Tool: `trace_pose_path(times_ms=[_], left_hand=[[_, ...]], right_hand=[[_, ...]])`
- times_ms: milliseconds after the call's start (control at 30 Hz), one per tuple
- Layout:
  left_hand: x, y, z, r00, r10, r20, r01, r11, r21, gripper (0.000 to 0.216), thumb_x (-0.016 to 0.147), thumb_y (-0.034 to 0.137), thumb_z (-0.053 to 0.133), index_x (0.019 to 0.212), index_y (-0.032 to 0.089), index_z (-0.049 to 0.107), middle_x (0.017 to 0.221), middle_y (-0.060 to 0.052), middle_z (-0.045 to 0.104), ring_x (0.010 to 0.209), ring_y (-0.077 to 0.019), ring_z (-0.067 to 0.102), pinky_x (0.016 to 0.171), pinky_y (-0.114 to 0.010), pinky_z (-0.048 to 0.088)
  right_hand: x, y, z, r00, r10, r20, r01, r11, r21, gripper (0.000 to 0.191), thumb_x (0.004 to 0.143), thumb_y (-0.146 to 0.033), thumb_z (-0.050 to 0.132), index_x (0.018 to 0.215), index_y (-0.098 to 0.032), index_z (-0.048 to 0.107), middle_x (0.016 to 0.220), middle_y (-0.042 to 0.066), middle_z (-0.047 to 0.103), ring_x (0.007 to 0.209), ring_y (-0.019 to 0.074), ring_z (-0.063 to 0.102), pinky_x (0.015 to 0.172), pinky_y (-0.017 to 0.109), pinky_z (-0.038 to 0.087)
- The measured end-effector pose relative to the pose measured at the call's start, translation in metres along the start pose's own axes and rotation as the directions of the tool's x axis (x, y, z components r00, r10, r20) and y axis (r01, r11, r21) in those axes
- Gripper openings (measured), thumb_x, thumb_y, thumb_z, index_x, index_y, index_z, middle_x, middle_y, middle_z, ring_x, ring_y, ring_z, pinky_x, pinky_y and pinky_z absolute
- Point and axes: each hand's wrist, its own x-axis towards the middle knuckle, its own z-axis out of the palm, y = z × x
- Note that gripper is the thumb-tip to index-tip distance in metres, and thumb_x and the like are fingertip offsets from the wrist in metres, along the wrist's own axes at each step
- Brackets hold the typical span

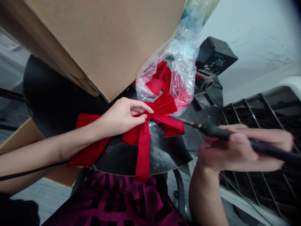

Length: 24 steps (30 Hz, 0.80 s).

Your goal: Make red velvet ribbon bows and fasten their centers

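Note:
A red fabric bow [164, 105] with hanging tails lies on the round black table, close to its front edge. My left hand [127, 114] pinches the bow at its centre knot between thumb and fingers. In my right hand [235, 150] is a soldering iron [216, 131], gripped by its black handle like a pen. Its thin metal tip points left, close to the bow's right loop; whether it touches the fabric I cannot tell. Another red fabric piece [94, 150] lies under my left forearm.
A large cardboard box [113, 37] stands at the back left of the table [51, 94]. Beside it, a clear plastic bag [185, 59] holds more red fabric. A black box with a dial [216, 56] and an iron holder [207, 83] are at the back right. A barred rack [263, 110] stands at the right.

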Motion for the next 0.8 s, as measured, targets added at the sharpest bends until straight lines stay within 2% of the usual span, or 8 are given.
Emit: trace_pose_path(times_ms=[67,100,233,300,500,800], left_hand=[[-0.002,-0.001,0.001,1.0,0.021,-0.009,-0.021,0.999,0.048,0.025,0.084,0.015,0.072,0.106,0.018,0.083,0.106,-0.003,0.086,0.103,-0.0236,0.081,0.101,-0.033,0.063],[-0.004,-0.001,0.001,0.999,0.034,-0.015,-0.033,0.997,0.077,0.025,0.084,0.015,0.071,0.106,0.019,0.083,0.105,-0.003,0.086,0.103,-0.0241,0.081,0.1,-0.034,0.063],[-0.007,-0.004,0.001,0.995,0.1,-0.014,-0.097,0.982,0.159,0.027,0.088,0.017,0.068,0.11,0.021,0.083,0.108,-0.002,0.085,0.103,-0.0246,0.081,0.099,-0.035,0.063],[-0.008,-0.005,0.002,0.992,0.125,-0.011,-0.121,0.974,0.19,0.027,0.088,0.018,0.068,0.111,0.022,0.083,0.111,-0.003,0.085,0.103,-0.0248,0.081,0.1,-0.035,0.063],[-0.009,-0.004,0.003,0.992,0.126,-0.028,-0.115,0.959,0.26,0.028,0.088,0.019,0.068,0.111,0.021,0.084,0.11,-0.005,0.085,0.095,-0.0247,0.082,0.099,-0.036,0.063],[-0.011,-0.002,0.003,0.989,0.148,0.0,-0.141,0.943,0.302,0.03,0.091,0.022,0.067,0.115,0.021,0.083,0.109,-0.004,0.085,0.09,-0.023,0.081,0.096,-0.035,0.063]], right_hand=[[-0.02,-0.01,0.015,0.993,-0.097,-0.068,0.102,0.992,0.076,0.024,0.075,-0.039,0.07,0.066,-0.023,0.054,0.057,-0.005,0.042,0.043,0.0111,0.055,0.038,0.023,0.038],[-0.027,-0.014,0.02,0.992,-0.103,-0.078,0.11,0.99,0.092,0.019,0.075,-0.035,0.071,0.066,-0.022,0.059,0.056,-0.005,0.046,0.045,0.0128,0.058,0.039,0.024,0.041],[-0.041,-0.023,0.02,0.998,0.005,0.063,-0.005,1.0,0.0,0.008,0.075,-0.03,0.069,0.07,-0.024,0.069,0.061,-0.002,0.058,0.053,0.0162,0.065,0.047,0.029,0.052],[-0.043,-0.025,0.016,0.992,0.018,0.126,-0.012,0.999,-0.049,0.011,0.078,-0.033,0.069,0.071,-0.026,0.07,0.061,-0.001,0.06,0.053,0.0177,0.065,0.047,0.032,0.053],[-0.042,-0.025,0.013,0.98,-0.034,0.198,0.051,0.995,-0.081,0.016,0.081,-0.036,0.068,0.07,-0.025,0.069,0.057,0.001,0.063,0.052,0.0195,0.066,0.047,0.034,0.055],[-0.043,-0.029,0.016,0.972,-0.056,0.227,0.079,0.993,-0.092,0.017,0.083,-0.037,0.067,0.07,-0.027,0.067,0.057,0.0,0.06,0.05,0.0182,0.065,0.045,0.032,0.054]])
